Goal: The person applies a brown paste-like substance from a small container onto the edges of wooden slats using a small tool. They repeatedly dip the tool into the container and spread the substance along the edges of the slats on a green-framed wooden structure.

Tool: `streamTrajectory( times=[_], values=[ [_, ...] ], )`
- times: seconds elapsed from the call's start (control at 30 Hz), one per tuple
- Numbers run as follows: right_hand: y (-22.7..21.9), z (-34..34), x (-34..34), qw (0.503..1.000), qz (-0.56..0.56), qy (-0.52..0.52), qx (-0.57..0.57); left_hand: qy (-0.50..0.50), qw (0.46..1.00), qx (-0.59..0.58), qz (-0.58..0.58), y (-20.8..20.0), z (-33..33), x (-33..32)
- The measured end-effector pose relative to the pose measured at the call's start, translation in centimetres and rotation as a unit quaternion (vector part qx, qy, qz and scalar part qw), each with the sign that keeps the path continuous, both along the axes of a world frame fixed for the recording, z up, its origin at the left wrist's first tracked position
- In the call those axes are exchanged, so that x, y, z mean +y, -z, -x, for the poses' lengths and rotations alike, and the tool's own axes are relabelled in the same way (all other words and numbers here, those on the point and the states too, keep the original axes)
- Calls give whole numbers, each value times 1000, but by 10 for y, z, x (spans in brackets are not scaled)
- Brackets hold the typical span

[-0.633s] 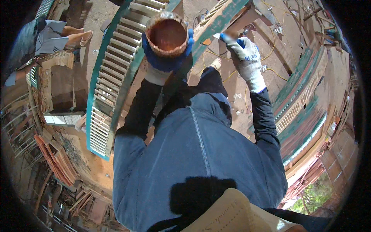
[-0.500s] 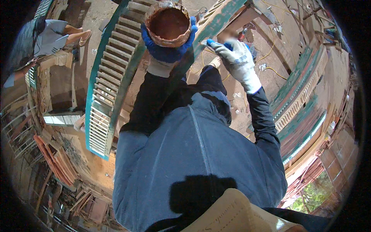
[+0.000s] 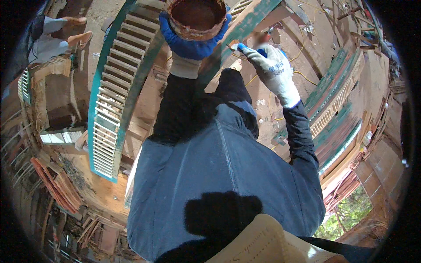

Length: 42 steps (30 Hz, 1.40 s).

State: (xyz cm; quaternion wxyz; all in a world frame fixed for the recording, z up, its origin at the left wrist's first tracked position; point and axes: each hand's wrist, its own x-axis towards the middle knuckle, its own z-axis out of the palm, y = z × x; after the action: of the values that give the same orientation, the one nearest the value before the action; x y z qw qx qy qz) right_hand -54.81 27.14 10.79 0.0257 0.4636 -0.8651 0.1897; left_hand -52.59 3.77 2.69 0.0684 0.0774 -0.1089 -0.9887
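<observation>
My left hand point(image 3: 190, 46), in a white glove with a blue palm, cups a round, crusted pot point(image 3: 197, 33) from below. Its rim is stained, and reddish-brown matter coats the inside. To the right, my gloved right hand point(image 3: 272, 65) is closed, with thumb and finger pinched round a small tan-tipped tool point(image 3: 233, 45); its exact kind is unclear. A blurred reddish-brown patch shows just beyond the knuckles. Between the hands runs a worn green wooden frame point(image 3: 252, 24). Left of the pot leans a green-edged slatted shutter point(image 3: 109, 105).
More green slatted panels point(image 3: 331, 101) lie on the right. A yellow cable point(image 3: 305, 78) winds over the dirt ground. Reddish boards point(image 3: 55, 186) are piled at lower left. Another person's sandalled feet point(image 3: 81, 37) show at upper left.
The pot and my left hand have moved slightly up and right in view. The tan tip at my right fingers shows more plainly. The other person's feet have shifted.
</observation>
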Motion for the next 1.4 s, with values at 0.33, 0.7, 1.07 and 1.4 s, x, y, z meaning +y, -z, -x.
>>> streamTrajectory(
  times=[0.33,0.7,1.07,1.4],
  values=[
    [-10,7,3,999,-37,18,-32,-13,1000,-16,2,-1,-1,3],
    [-22,11,-2,993,51,38,-101,-27,999,-32,6,-5,-9,-2],
    [-5,19,12,996,-17,31,-76,-35,999,-30,-2,-2,-5,4],
    [-30,19,4,995,-64,44,-66,-13,1000,-27,2,-7,-4,5]
  ],
)
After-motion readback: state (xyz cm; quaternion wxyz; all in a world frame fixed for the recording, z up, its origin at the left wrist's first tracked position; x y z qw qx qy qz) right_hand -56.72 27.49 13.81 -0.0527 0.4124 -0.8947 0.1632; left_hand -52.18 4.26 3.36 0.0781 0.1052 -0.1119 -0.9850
